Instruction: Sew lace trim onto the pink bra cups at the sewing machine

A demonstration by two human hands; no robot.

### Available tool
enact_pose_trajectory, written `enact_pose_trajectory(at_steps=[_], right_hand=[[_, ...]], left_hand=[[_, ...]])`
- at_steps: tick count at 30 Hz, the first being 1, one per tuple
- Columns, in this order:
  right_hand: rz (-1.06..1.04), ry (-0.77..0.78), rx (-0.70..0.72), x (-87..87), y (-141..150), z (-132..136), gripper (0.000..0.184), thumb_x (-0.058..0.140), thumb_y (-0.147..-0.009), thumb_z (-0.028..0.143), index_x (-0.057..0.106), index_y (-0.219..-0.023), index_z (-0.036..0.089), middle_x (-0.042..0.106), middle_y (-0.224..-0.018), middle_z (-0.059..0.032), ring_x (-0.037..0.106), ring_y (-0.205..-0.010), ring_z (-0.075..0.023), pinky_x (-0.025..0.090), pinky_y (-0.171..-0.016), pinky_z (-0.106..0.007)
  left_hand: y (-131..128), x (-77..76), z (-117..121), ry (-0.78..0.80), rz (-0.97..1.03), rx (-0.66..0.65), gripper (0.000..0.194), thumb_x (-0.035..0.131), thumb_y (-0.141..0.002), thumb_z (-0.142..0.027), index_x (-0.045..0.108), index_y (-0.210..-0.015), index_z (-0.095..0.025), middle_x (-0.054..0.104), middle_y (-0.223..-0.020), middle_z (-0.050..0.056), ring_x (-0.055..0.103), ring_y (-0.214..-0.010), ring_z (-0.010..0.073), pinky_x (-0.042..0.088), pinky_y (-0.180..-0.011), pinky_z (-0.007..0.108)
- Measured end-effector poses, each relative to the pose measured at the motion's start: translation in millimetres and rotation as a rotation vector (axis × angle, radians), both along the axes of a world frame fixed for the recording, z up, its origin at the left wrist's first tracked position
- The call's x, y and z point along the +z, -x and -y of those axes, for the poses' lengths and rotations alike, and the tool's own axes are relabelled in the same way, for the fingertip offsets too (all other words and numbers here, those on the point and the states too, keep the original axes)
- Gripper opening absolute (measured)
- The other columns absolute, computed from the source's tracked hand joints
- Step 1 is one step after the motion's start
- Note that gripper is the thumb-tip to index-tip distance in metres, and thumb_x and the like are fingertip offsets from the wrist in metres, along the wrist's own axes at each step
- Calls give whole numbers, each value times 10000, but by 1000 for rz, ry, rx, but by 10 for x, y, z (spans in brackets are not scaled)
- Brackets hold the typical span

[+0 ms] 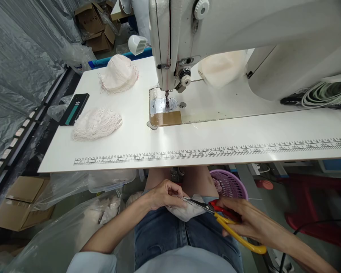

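Observation:
Over my lap, my left hand point(168, 195) pinches a piece of thin white fabric point(186, 213) between thumb and fingers. My right hand point(238, 218) grips a pair of scissors point(199, 203) with one red and one yellow handle. The blades point left and lie against the fabric, their tips close to my left fingertips. Part of the fabric is hidden behind the blades and my left fingers.
Before me stands a sewing machine point(170, 45) on a white table point(136, 138) with a printed ruler edge. A pale fabric stack point(119, 74), a lace stack point(98, 123) and a phone point(74, 110) lie left. Below are a purple basket point(230, 182) and a plastic bag point(65, 223).

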State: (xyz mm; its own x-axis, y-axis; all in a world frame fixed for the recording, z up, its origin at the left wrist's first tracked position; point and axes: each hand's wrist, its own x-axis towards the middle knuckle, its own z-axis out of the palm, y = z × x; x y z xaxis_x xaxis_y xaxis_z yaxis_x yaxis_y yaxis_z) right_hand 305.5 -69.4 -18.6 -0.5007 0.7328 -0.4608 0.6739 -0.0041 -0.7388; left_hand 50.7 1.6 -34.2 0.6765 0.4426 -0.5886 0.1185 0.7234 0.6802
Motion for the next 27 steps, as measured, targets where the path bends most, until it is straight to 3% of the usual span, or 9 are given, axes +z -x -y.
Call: enact_pose_trajectory(at_steps=[5, 10, 14, 17, 22, 27], right_hand=[[-47, 13, -34, -31, -11, 30, 301, 564, -810, 480, 500, -758, 190, 408, -654, 33, 370, -551, -109, 260, -485, -209], [-87, -39, -159, -103, -52, 108, 281, 603, -769, 483, 577, -798, 205, 514, -677, 2, 474, -609, -147, 347, -510, -214], [-82, -46, -163, -114, -32, 113, 319, 647, -723, 506, 601, -847, 215, 552, -677, 6, 494, -603, -153, 360, -501, -216], [-74, -45, -149, -99, -9, 95, 334, 665, -720, 492, 592, -885, 211, 561, -685, 12, 485, -583, -141, 363, -503, -216], [-201, 105, -237, -94, 4, 114, 293, 576, -814, 457, 544, -968, 209, 558, -692, 13, 505, -561, -126, 400, -510, -209], [-261, -19, -395, -49, 125, 88, 353, 698, -702, 442, 533, -918, 217, 573, -754, 3, 534, -643, -149, 427, -522, -213]], left_hand=[[-6, -17, -1, -2, -9, 5, 279, 841, -466, -259, 626, -545, -99, 704, -804, 73, 578, -621, 108, 423, -542, 187], [-17, -5, -8, 10, -38, -7, 314, 849, -440, -295, 620, -532, -99, 705, -812, 80, 572, -603, 109, 413, -525, 190], [-20, -9, -7, -21, -46, 4, 321, 848, -453, -312, 621, -540, -101, 706, -802, 73, 586, -612, 119, 412, -524, 191], [-5, 2, -11, -125, -22, -28, 278, 825, -519, -306, 641, -576, -105, 712, -787, 70, 627, -688, 150, 445, -587, 203], [48, 64, -18, -347, 49, -144, 173, 728, -683, -268, 710, -757, -113, 719, -911, 104, 649, -922, 228, 489, -793, 279], [59, 101, 12, -446, 41, -199, 171, 687, -729, -266, 721, -797, -113, 716, -929, 110, 651, -925, 230, 493, -798, 274]])
